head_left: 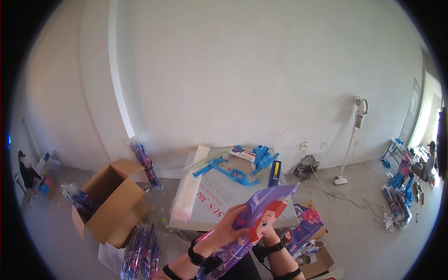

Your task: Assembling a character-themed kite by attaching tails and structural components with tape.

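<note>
My left hand grips the upper left edge of a purple printed fabric piece with a red-haired cartoon figure on it, held up in front of me. My right hand sits behind and under the fabric, mostly hidden, and seems to hold its lower side. Both wrists wear black straps. The fabric hangs over the near edge of a small table.
On the table lie blue plastic parts, a small box, clear bags and a blue-yellow item. An open cardboard box stands left, purple wrapped bundles by it. A stick vacuum leans on the wall. People sit far left and right.
</note>
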The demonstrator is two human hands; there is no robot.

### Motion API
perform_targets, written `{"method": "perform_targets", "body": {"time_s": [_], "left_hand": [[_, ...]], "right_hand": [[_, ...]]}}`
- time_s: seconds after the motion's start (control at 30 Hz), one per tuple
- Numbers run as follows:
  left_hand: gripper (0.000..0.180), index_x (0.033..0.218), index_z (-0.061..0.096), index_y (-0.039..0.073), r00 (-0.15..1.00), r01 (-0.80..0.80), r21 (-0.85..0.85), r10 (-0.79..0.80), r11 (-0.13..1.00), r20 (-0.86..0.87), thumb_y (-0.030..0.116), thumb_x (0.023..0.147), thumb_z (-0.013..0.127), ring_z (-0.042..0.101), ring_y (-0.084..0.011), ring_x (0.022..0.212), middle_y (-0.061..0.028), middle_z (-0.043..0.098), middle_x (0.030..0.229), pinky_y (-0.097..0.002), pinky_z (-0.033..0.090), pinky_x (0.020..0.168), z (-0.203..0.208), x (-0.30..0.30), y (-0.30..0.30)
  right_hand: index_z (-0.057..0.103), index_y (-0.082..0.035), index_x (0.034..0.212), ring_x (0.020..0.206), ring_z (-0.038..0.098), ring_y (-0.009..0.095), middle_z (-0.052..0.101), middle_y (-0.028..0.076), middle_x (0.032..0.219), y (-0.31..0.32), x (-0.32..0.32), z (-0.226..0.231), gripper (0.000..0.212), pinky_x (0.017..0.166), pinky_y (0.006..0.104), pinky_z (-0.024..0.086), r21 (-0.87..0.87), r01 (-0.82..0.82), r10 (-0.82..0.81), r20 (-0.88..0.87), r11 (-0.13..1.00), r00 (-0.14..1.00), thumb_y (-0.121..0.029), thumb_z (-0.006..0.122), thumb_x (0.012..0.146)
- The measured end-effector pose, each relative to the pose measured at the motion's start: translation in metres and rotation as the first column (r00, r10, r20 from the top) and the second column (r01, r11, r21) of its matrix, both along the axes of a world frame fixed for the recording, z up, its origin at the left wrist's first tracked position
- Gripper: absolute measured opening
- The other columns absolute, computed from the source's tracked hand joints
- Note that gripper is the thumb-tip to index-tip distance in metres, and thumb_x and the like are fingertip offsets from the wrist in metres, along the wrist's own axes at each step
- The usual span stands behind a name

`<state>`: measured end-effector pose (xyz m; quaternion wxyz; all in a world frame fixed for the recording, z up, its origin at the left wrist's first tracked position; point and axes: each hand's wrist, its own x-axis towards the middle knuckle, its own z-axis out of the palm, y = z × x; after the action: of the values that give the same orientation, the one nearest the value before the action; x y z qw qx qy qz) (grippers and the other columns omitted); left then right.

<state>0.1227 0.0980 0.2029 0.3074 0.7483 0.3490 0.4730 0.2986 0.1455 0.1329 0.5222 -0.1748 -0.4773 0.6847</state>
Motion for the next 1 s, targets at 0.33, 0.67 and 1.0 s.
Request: {"method": "perform_targets", "body": {"time_s": [0.33, 0.67, 1.0], "left_hand": [[0.027, 0.100, 0.066, 0.003, 0.988, -0.149, -0.197, 0.136, 0.969, -0.080, 0.012, 0.076, 0.074, 0.063, -0.0216, 0.090, -0.0090, 0.065, 0.097, -0.0289, 0.049, 0.079, -0.009, -0.013, 0.035], [0.023, 0.062, 0.048, 0.000, 0.950, 0.310, -0.192, -0.295, 0.931, 0.103, 0.001, 0.075, 0.067, 0.058, -0.0238, 0.109, -0.0155, 0.059, 0.124, -0.0311, 0.045, 0.086, 0.057, -0.060, 0.003], [0.032, 0.061, 0.042, 0.003, 0.495, 0.848, -0.327, -0.842, 0.417, 0.212, 0.008, 0.081, 0.067, 0.055, -0.0295, 0.108, -0.0147, 0.058, 0.104, -0.0415, 0.034, 0.103, 0.044, -0.038, -0.040]], "right_hand": [[0.057, 0.000, 0.113, 0.099, 0.060, 0.022, 0.063, 0.012, 0.110, 0.027, 0.009, -0.031, 0.025, 0.087, 0.0342, 0.049, -0.146, 0.121, -0.132, -0.067, 0.982, 0.989, -0.010, 0.057, 0.090], [0.056, 0.000, 0.107, 0.093, 0.061, 0.024, 0.064, 0.012, 0.101, 0.024, 0.047, -0.026, 0.019, 0.083, 0.0337, 0.049, 0.278, 0.330, -0.426, 0.449, 0.902, 0.785, -0.009, 0.055, 0.090], [0.056, -0.003, 0.106, 0.077, 0.055, 0.007, 0.057, 0.000, 0.087, -0.011, 0.033, 0.072, 0.019, 0.067, 0.0206, 0.045, 0.252, 0.406, -0.469, 0.286, 0.878, 0.836, -0.008, 0.057, 0.088]]}}
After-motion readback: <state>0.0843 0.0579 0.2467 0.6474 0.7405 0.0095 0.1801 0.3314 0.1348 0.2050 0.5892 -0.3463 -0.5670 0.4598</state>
